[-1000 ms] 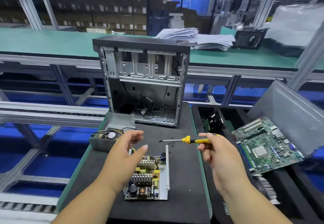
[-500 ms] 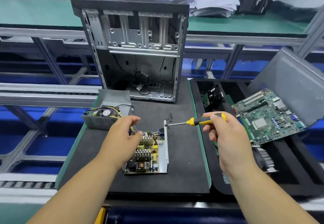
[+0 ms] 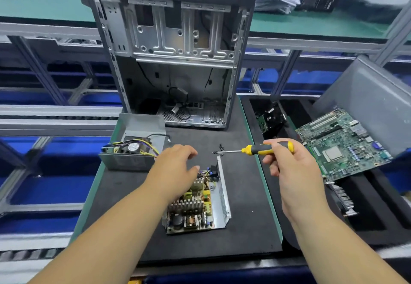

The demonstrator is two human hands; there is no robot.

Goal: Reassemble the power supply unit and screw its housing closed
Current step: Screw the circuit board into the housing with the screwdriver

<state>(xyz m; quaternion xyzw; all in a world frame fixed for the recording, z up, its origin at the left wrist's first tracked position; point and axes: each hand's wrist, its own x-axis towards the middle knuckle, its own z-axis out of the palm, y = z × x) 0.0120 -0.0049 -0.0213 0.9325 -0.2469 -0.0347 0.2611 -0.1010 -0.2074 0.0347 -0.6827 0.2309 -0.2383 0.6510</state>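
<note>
Hands hover above a dark foam mat (image 3: 244, 194) where a power supply lies in two parts. The open base tray with its circuit board (image 3: 195, 208) sits at the mat's centre, long axis running from 6 o'clock to 12 o'clock, with one metal side wall standing along its 3 o'clock edge. The cover half with the fan (image 3: 133, 150) lies just beside it toward 10 o'clock, open side up, joined to the board by a bundle of coloured wires.

The left hand (image 3: 173, 170) is the nearer one: it hangs palm down over the board's far end, fingers loosely spread and holding nothing, directly between the two halves. Whether its fingertips touch the wires cannot be told.

The right hand (image 3: 289, 168) is raised toward 3 o'clock of the board, fingers pinching a yellow and black screwdriver (image 3: 255, 150) by its handle. The shaft lies level and points toward 9 o'clock, its tip near a small cluster of loose black screws (image 3: 220, 147) on the mat at the board's 12 o'clock.

Judging from this, the cover must be brought from 10 o'clock onto the tray before any screwing.
</note>
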